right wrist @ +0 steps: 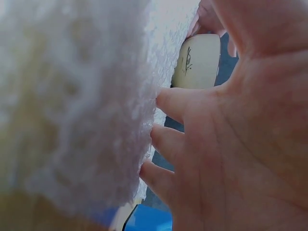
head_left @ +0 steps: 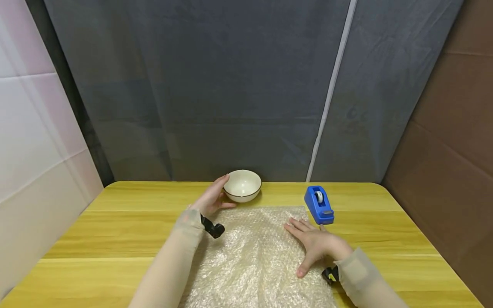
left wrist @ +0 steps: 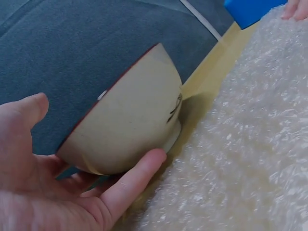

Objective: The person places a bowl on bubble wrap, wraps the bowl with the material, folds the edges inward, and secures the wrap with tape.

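Note:
A white bowl with a dark rim stands upright near the table's back edge. At its left side is my left hand, fingers spread around the bowl and thumb apart from the wall in the left wrist view. Dark marks show on the outside of the bowl. A sheet of bubble wrap lies flat in front of the bowl. On its right part rests my right hand, with straight, spread fingers whose tips touch the wrap.
A blue tape dispenser with a roll of tape stands right of the bubble wrap, just beyond the right hand. The yellow wooden table ends at a dark grey curtain. A brown panel borders the right side.

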`<state>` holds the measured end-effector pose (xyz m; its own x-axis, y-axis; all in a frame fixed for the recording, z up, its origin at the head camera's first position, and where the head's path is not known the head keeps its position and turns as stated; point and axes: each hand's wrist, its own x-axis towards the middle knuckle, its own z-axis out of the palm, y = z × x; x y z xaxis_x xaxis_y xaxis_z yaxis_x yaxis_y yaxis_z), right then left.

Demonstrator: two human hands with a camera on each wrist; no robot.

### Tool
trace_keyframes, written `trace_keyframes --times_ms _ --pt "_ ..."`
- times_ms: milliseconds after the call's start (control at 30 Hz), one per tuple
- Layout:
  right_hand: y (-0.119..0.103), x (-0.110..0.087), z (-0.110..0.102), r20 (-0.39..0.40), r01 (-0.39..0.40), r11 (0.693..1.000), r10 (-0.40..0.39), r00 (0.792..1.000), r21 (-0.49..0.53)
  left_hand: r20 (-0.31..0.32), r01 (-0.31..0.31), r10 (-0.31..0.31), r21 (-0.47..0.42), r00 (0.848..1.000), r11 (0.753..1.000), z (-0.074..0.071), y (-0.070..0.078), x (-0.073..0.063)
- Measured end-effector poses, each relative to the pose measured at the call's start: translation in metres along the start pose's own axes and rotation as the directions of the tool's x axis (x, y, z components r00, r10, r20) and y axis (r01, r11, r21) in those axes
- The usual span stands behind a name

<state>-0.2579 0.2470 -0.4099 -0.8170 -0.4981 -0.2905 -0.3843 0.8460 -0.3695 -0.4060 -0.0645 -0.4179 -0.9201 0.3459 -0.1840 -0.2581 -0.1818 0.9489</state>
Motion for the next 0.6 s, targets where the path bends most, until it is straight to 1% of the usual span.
trace_keyframes --times_ms 67,200,467,600 --pt "0.000 0.000 0.000 -0.001 -0.002 1.000 0.002 1.000 -0.003 -0.004 -0.017 0.017 -0.008 1.000 1.000 0.001 -0.002 0.002" --pt "0.000 0.001 0.002 -0.008 -0.008 1.000 0.007 1.000 -0.019 -0.015 -0.033 0.033 -0.015 0.999 0.999 0.001 -0.006 0.005" --pt "0.002 0.001 0.001 0.002 -0.011 1.000 0.011 1.000 -0.009 -0.035 -0.031 0.029 -0.042 0.999 0.999 0.005 -0.007 0.011" --pt "0.003 0.002 0.000 0.003 -0.003 1.000 0.003 1.000 -0.006 -0.039 -0.045 0.043 -0.043 0.998 0.998 0.004 -0.008 0.013"
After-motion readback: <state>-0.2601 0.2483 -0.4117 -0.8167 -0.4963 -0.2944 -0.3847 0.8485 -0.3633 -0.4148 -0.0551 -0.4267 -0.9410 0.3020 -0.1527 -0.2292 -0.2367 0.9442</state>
